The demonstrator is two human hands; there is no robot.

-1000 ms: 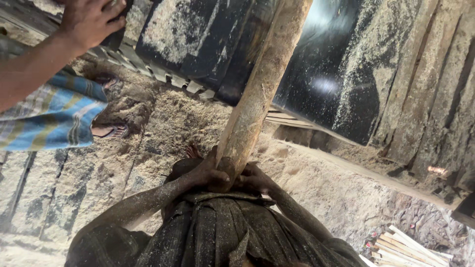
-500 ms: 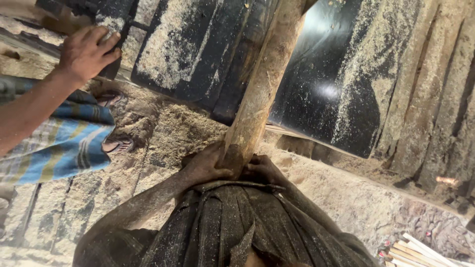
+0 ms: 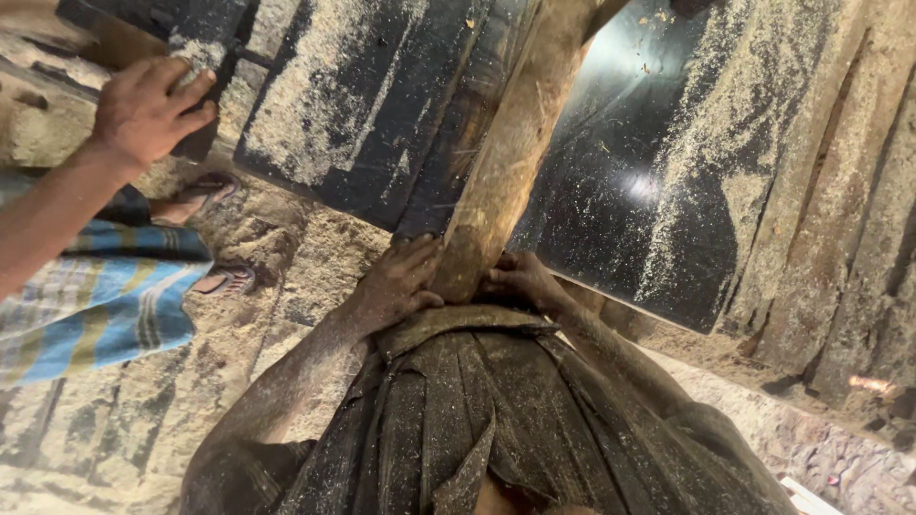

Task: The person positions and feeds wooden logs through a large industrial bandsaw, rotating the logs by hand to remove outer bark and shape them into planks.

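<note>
Left hand (image 3: 396, 284) and right hand (image 3: 520, 278) close round the near end of a wooden log (image 3: 506, 162), one on each side, fingers wrapped tight against the bark. The log runs away from the body across a dark table (image 3: 658, 181) strewn with sawdust. A co-worker's hand (image 3: 143, 110) rests on the table's far left edge. Step in hand, by appearance: feeding the log forward along the table. The next move would call for a steady, even push with both palms, held in line.
</note>
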